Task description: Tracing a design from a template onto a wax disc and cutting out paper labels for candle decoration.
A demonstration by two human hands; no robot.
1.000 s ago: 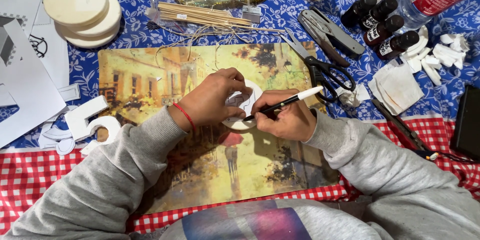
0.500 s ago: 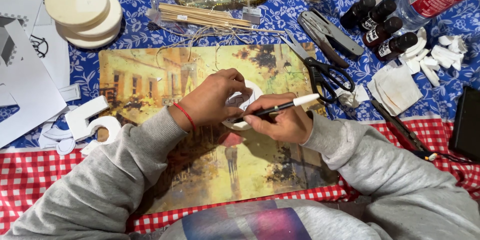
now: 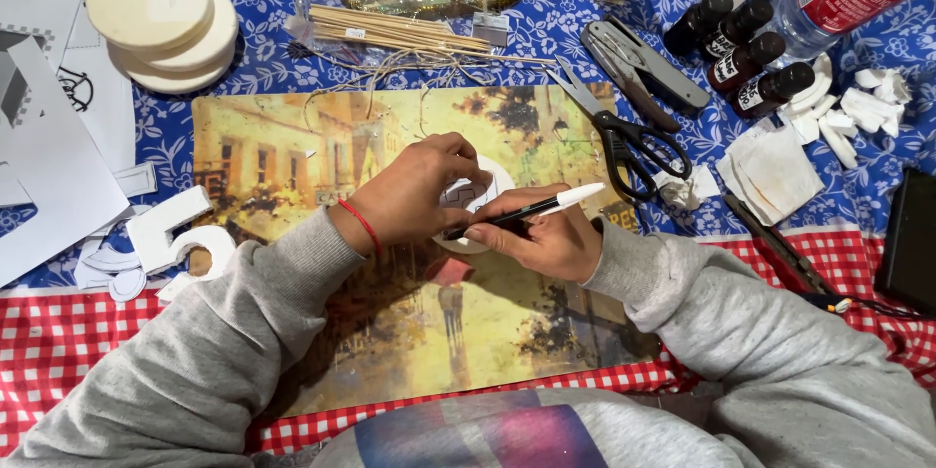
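My left hand [image 3: 419,190] presses down on a small round wooden disc [image 3: 490,180] with a paper cut-out on it. The disc lies on a placemat [image 3: 292,156] printed with a yellow street painting. My right hand [image 3: 546,239] holds a black pen with a white cap [image 3: 546,205], its tip touching the disc beside my left fingers. A thin red band circles my left wrist. Both arms wear grey sleeves. Most of the disc is hidden under my fingers.
Black-handled scissors [image 3: 624,132] lie right of the mat, with a grey stapler-like tool [image 3: 643,63] and several dark small bottles [image 3: 746,54] beyond. A stack of wooden discs [image 3: 161,24] sits far left, wooden sticks [image 3: 400,34] above the mat, white paper cut-outs [image 3: 156,239] at left.
My right hand has shifted the pen slightly along the disc. My left hand stays pressed on it in the same place.
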